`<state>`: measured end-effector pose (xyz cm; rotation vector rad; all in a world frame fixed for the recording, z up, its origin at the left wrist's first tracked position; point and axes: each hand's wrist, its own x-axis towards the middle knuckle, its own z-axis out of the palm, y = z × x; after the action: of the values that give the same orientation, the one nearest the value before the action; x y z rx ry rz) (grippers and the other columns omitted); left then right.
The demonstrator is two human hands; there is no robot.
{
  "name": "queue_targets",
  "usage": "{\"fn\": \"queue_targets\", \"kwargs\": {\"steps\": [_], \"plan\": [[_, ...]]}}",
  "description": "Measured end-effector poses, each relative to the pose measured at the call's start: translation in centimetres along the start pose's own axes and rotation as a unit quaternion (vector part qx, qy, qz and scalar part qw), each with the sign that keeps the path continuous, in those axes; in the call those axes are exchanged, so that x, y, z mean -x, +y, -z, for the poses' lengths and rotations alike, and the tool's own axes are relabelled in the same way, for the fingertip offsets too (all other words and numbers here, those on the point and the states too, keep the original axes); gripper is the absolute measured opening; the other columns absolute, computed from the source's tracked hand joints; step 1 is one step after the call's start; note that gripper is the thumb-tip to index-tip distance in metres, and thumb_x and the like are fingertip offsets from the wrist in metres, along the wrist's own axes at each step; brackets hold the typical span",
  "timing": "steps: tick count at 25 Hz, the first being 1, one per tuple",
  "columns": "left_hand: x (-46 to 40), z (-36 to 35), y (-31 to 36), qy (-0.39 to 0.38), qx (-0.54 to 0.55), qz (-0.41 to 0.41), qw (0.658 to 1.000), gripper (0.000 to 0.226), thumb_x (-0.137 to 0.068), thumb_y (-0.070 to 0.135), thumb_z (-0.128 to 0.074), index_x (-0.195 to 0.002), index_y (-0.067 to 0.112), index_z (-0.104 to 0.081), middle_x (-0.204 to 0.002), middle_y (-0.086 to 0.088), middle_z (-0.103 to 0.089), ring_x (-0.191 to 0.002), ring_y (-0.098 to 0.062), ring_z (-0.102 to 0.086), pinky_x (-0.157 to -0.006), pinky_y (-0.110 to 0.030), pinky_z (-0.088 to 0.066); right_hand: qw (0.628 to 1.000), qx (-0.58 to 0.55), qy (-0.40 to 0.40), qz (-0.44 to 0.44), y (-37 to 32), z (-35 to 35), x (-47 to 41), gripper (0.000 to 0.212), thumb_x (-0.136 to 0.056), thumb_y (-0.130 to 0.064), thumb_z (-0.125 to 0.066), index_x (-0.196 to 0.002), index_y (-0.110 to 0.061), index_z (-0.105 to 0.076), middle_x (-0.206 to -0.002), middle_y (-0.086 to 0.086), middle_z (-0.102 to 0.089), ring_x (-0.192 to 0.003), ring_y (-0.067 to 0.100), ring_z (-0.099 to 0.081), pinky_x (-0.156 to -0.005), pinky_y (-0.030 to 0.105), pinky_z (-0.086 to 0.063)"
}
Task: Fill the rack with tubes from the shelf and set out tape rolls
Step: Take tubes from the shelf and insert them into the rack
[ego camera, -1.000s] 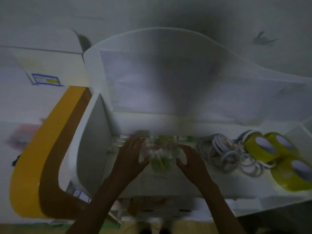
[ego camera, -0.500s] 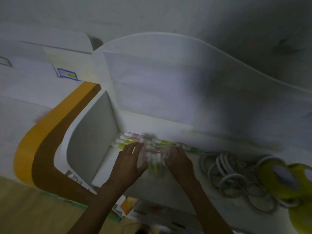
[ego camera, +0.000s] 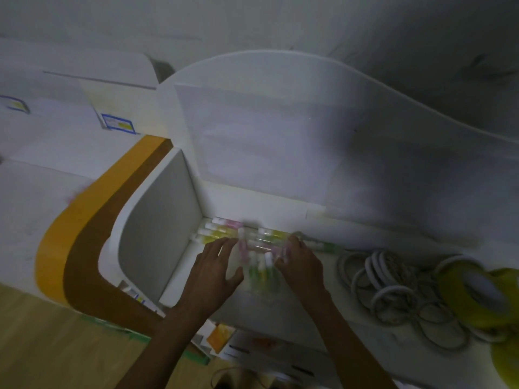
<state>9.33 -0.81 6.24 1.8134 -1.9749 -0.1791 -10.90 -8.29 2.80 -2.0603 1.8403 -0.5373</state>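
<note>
Both hands [ego camera: 214,272] [ego camera: 299,262] flank blurred, slender plastic tubes [ego camera: 259,272].

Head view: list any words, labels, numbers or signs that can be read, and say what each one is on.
None can be read.
Blue-bordered label on the white panel upper left: yellow patch inside, text blurred.
Second blue-bordered label at the far left edge: blurred.
Tubes on the shelf: coloured bands only, no print legible.
Yellow tape rolls: no visible print.
Packets below the shelf: too small and dim.

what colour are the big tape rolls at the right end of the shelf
Yellow-green big tape rolls, each with a pale core; the head view shows them.
</note>
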Motion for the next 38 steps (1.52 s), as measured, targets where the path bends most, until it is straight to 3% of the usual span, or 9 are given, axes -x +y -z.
{"fn": "queue_targets", "kwargs": {"steps": [5, 11, 14, 18, 21, 27, 32, 34, 38], "plan": [[-0.5, -0.5, -0.8, -0.021, 0.029, -0.024, 0.999, 0.062, -0.082, 0.037, -0.067, -0.137, 0.018, -0.047, -0.135, -0.002, -0.052, -0.123, -0.019, -0.047, -0.095, -0.037, -0.048, 0.981, -0.168, 0.026, -0.099, 0.1, -0.4, 0.3, 0.037, -0.081, -0.037, -0.064, -0.111, -0.019, -0.057, -0.091, 0.003, -0.067, -0.085, 0.025, -0.063, -0.068, 0.030, -0.048], [-1.5, -0.5, -1.5, -0.014, 0.054, -0.052, 0.997, 0.061, -0.080, 0.029, -0.074, -0.134, 0.015, -0.051, -0.131, -0.003, -0.055, -0.118, -0.019, -0.051, -0.092, -0.026, -0.042, 0.918, -0.352, 0.076, -0.166, 0.6, -0.2, -0.2, 0.020, -0.088, -0.042, -0.065, -0.093, -0.023, -0.065, -0.081, -0.007, -0.069, -0.076, 0.010, -0.065, -0.060, 0.016, -0.045], [-1.9, -0.6, -1.9, -0.011, 0.077, -0.055, 0.995, 0.059, -0.080, 0.029, -0.075, -0.132, 0.015, -0.052, -0.127, -0.002, -0.057, -0.114, -0.018, -0.052, -0.087, -0.021, -0.039, 0.898, -0.404, 0.086, -0.149, 1.1, 0.2, 0.1, 0.004, -0.088, -0.027, -0.068, -0.091, -0.027, -0.065, -0.079, -0.007, -0.069, -0.073, 0.009, -0.065, -0.058, 0.013, -0.046], [-2.2, -1.1, -2.2, -0.018, 0.095, -0.036, 0.995, 0.060, -0.079, 0.028, -0.076, -0.133, 0.015, -0.052, -0.129, -0.003, -0.056, -0.116, -0.020, -0.053, -0.086, -0.022, -0.040, 0.892, -0.434, 0.076, -0.105, 1.8, 0.9, 0.7, 0.033, -0.085, -0.002, -0.069, -0.110, -0.020, -0.059, -0.093, -0.003, -0.067, -0.077, 0.008, -0.065, -0.063, 0.018, -0.050], [-2.4, -1.8, -2.6, -0.030, 0.105, -0.008, 0.994, 0.062, -0.079, 0.030, -0.076, -0.134, 0.015, -0.051, -0.131, -0.003, -0.056, -0.118, -0.020, -0.052, -0.086, -0.024, -0.042, 0.893, -0.438, 0.083, -0.071, 2.0, 0.9, 0.8, 0.051, -0.084, 0.003, -0.068, -0.129, -0.011, -0.049, -0.096, 0.003, -0.065, -0.075, 0.010, -0.065, -0.063, 0.026, -0.053], [-3.8, -3.3, -2.3, -0.026, 0.112, 0.028, 0.993, 0.065, -0.077, 0.031, -0.077, -0.133, 0.012, -0.051, -0.130, -0.005, -0.056, -0.115, -0.024, -0.054, -0.080, -0.031, -0.047, 0.885, -0.449, 0.121, -0.041, 1.5, 2.0, 1.2, 0.053, -0.078, -0.024, -0.069, -0.127, -0.014, -0.054, -0.090, -0.007, -0.067, -0.076, 0.010, -0.067, -0.066, 0.028, -0.055], [-5.7, -4.6, -1.2, -0.017, 0.106, 0.023, 0.994, 0.063, -0.077, 0.023, -0.072, -0.134, 0.015, -0.049, -0.127, -0.008, -0.053, -0.110, -0.026, -0.056, -0.070, -0.029, -0.049, 0.893, -0.440, 0.097, -0.014, 2.0, 3.1, 1.5, 0.050, -0.083, 0.004, -0.069, -0.128, -0.011, -0.053, -0.098, 0.004, -0.065, -0.075, 0.010, -0.067, -0.070, 0.025, -0.054], [-5.9, -5.3, -1.3, -0.015, 0.114, 0.025, 0.993, 0.060, -0.075, 0.018, -0.073, -0.131, 0.013, -0.052, -0.124, -0.010, -0.055, -0.110, -0.029, -0.057, -0.073, -0.027, -0.048, 0.895, -0.436, 0.096, -0.010, 2.2, 3.5, 1.6, 0.050, -0.083, 0.008, -0.066, -0.127, -0.013, -0.052, -0.099, 0.008, -0.065, -0.075, 0.008, -0.067, -0.069, 0.022, -0.054], [-5.7, -5.9, -2.4, 0.027, 0.165, 0.042, 0.985, 0.055, -0.078, 0.040, -0.061, -0.125, 0.013, -0.056, -0.125, -0.009, -0.056, -0.106, -0.022, -0.057, -0.077, -0.025, -0.049, 0.893, -0.438, 0.101, -0.006, 2.2, 4.3, 1.8, 0.048, -0.083, 0.008, -0.066, -0.124, -0.016, -0.054, -0.098, 0.003, -0.065, -0.073, 0.001, -0.066, -0.066, 0.015, -0.051]]}}
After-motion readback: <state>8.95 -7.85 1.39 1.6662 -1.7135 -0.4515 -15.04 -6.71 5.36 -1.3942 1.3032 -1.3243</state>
